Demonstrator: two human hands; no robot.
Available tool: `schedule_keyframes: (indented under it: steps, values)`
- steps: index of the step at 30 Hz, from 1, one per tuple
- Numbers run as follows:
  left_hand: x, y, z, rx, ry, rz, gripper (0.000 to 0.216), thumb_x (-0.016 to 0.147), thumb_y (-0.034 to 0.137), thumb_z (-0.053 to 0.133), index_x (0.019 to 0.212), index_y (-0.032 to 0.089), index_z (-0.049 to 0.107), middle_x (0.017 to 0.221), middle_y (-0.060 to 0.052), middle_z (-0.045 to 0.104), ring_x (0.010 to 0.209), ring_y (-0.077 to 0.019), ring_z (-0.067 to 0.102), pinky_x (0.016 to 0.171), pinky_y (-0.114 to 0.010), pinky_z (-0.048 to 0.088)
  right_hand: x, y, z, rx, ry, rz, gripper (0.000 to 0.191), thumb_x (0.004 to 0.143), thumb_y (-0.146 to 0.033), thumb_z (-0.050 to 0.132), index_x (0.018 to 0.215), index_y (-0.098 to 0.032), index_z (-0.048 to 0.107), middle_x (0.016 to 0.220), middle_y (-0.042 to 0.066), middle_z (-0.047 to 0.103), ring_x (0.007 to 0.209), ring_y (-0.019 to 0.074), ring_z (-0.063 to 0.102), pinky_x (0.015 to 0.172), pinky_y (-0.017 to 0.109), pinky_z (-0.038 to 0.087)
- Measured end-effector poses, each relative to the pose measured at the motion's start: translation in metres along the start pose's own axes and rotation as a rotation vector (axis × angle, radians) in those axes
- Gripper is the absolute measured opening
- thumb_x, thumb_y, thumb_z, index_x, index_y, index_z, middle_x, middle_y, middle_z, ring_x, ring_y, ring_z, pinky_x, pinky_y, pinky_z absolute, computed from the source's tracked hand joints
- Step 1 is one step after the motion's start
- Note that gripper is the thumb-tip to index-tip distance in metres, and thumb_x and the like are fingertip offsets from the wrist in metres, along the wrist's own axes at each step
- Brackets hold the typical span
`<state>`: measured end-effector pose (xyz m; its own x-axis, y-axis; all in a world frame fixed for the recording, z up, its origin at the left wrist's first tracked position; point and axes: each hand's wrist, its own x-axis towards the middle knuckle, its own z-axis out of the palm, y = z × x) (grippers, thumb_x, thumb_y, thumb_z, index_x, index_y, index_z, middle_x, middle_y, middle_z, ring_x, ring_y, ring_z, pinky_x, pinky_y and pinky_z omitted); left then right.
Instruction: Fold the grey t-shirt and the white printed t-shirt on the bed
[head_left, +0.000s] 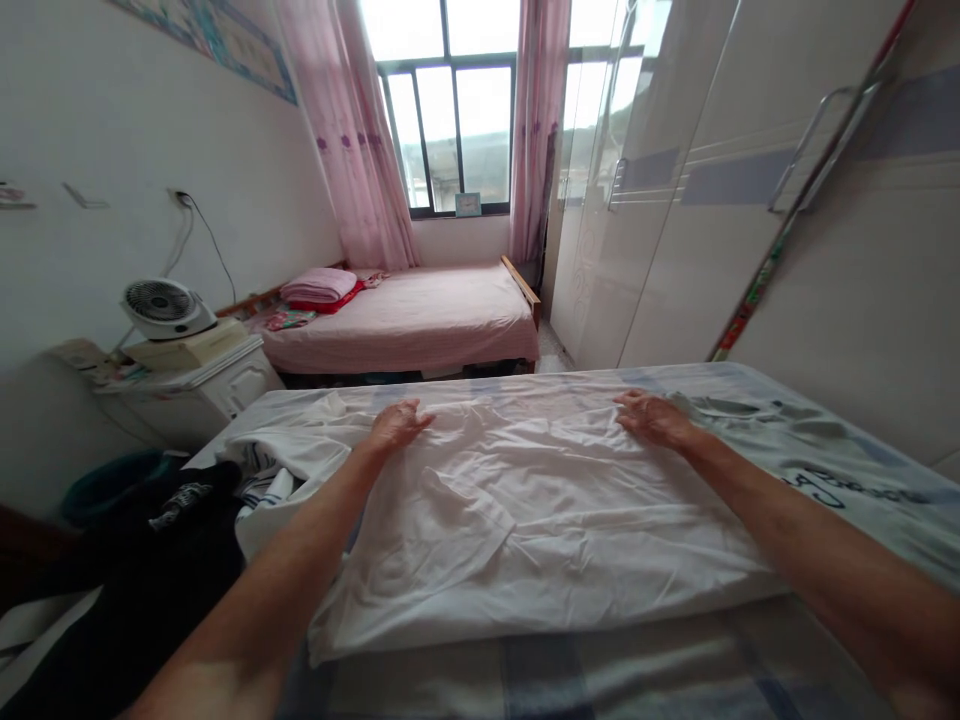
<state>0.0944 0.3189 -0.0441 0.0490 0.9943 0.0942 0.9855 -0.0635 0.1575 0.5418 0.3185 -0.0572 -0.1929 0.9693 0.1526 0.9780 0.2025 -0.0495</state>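
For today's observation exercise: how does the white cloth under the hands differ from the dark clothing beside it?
The wrinkled white cloth lies spread flat on the bed; the black clothing heap sits bunched at the left edge. Both hands, left hand and right hand, press the white cloth; neither touches the black heap. Both are fabric.

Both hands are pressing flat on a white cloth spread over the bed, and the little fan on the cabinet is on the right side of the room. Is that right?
Not quite. The fan is on the left side of the room, on the white cabinet, as the head view shows. The rest holds: the left hand and right hand both press flat on the white cloth spread over the bed.
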Motion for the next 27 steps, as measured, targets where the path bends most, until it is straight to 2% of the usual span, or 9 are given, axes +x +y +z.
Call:
schedule_keyframes:
  steps: [2,4,7,10,15,19,23,25,27]
  values:
    - [0.001,0.003,0.004,-0.007,-0.006,-0.015,0.024,0.075,0.035,0.056,0.084,0.017,0.069,0.087,-0.010,0.072,0.085,-0.0215,0.065,0.071,-0.024,0.044,0.001,0.001,0.002,-0.026,0.008,0.012,0.020,0.081,-0.028,0.052,0.089,-0.020,0.068,0.105,0.007,0.065,0.083,0.0178,0.062,0.072,0.027,0.044]
    - [-0.002,0.003,0.004,-0.014,0.018,-0.030,0.020,0.078,0.030,0.051,0.079,0.019,0.068,0.082,-0.007,0.071,0.080,-0.0200,0.064,0.068,-0.024,0.042,0.001,0.003,-0.002,-0.047,0.039,0.053,0.023,0.084,-0.029,0.046,0.084,-0.020,0.067,0.100,0.007,0.065,0.078,0.0168,0.061,0.069,0.027,0.043]
    - [-0.008,0.001,0.001,-0.056,0.188,-0.063,0.031,0.087,0.030,0.036,0.093,0.019,0.065,0.093,-0.007,0.069,0.086,-0.0192,0.063,0.070,-0.025,0.041,0.003,0.004,-0.010,-0.082,0.156,0.150,0.032,0.088,-0.030,0.037,0.091,-0.019,0.066,0.106,0.009,0.064,0.083,0.0184,0.061,0.068,0.027,0.042]
    - [-0.011,-0.002,-0.002,-0.122,0.355,-0.060,0.030,0.089,0.029,0.036,0.098,0.019,0.063,0.099,-0.007,0.068,0.090,-0.0194,0.061,0.073,-0.025,0.040,0.007,0.001,-0.014,-0.128,0.210,0.186,0.032,0.087,-0.029,0.037,0.090,-0.018,0.066,0.102,0.010,0.065,0.084,0.0196,0.061,0.067,0.028,0.041]
    - [-0.012,0.001,0.006,-0.108,0.430,-0.074,0.031,0.091,0.030,0.036,0.099,0.020,0.064,0.106,-0.008,0.065,0.094,-0.0205,0.060,0.077,-0.026,0.042,0.016,-0.005,-0.005,-0.084,0.272,0.243,0.035,0.089,-0.027,0.034,0.097,-0.016,0.066,0.100,0.012,0.068,0.084,0.0227,0.063,0.068,0.030,0.043]
    - [-0.010,0.000,0.015,-0.028,0.349,-0.119,0.031,0.089,0.026,0.038,0.100,0.019,0.066,0.107,-0.010,0.064,0.094,-0.0223,0.061,0.077,-0.029,0.044,0.017,0.003,0.005,-0.026,0.235,0.260,0.034,0.082,-0.016,0.038,0.102,-0.014,0.066,0.104,0.013,0.067,0.089,0.0223,0.063,0.075,0.029,0.045]
    - [-0.003,-0.003,0.015,-0.026,0.326,0.025,0.036,0.088,0.029,0.039,0.108,0.017,0.065,0.112,-0.011,0.064,0.105,-0.0230,0.057,0.091,-0.029,0.041,0.011,0.022,0.005,0.011,0.132,0.151,0.034,0.076,-0.014,0.044,0.100,-0.019,0.068,0.108,0.007,0.066,0.088,0.0165,0.063,0.081,0.025,0.046]
    - [0.001,-0.002,0.012,-0.045,0.227,0.079,0.037,0.086,0.037,0.044,0.109,0.018,0.066,0.108,-0.009,0.066,0.103,-0.0226,0.058,0.090,-0.028,0.041,0.005,0.030,0.003,0.043,0.038,0.039,0.030,0.079,-0.019,0.045,0.098,-0.022,0.068,0.110,0.004,0.065,0.083,0.0142,0.063,0.079,0.024,0.046]
    - [0.003,0.002,0.010,-0.049,0.091,0.064,0.032,0.081,0.039,0.051,0.099,0.020,0.069,0.096,-0.008,0.070,0.093,-0.0221,0.062,0.080,-0.027,0.044,0.000,0.033,0.002,0.015,-0.025,-0.028,0.027,0.081,-0.024,0.045,0.096,-0.024,0.067,0.109,0.002,0.066,0.082,0.0135,0.062,0.076,0.024,0.045]
